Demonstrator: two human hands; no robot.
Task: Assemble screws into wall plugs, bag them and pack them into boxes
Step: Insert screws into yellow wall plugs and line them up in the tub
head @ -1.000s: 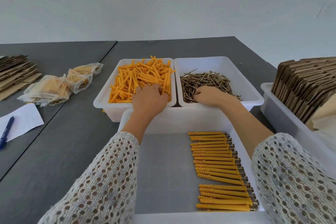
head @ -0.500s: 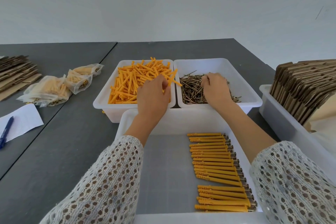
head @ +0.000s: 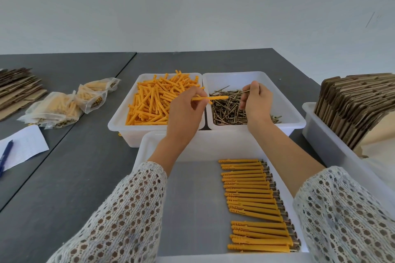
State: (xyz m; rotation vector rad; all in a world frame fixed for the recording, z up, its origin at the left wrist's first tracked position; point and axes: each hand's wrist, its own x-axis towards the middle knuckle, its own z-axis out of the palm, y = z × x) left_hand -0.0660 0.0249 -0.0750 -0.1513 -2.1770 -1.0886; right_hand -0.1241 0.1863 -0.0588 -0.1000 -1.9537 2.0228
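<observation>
Left hand (head: 184, 111) pinches a plug (head: 210, 98) above the bins' shared rims; right hand (head: 257, 102) pinches a screw (head: 243, 92) over the screw bin (head: 286, 111), tips apart.

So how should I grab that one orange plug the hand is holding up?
Pinch the wall plug at its left end, from above, as the left hand does. It lies level with its right end pointing at the right hand, which holds a screw.

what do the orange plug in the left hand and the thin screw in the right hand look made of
Orange ribbed wall plug: likely moulded plastic, going by its uniform matte colour. Thin brownish screw: probably metal with a brass or bronze-toned finish, going by its dull sheen.
</observation>
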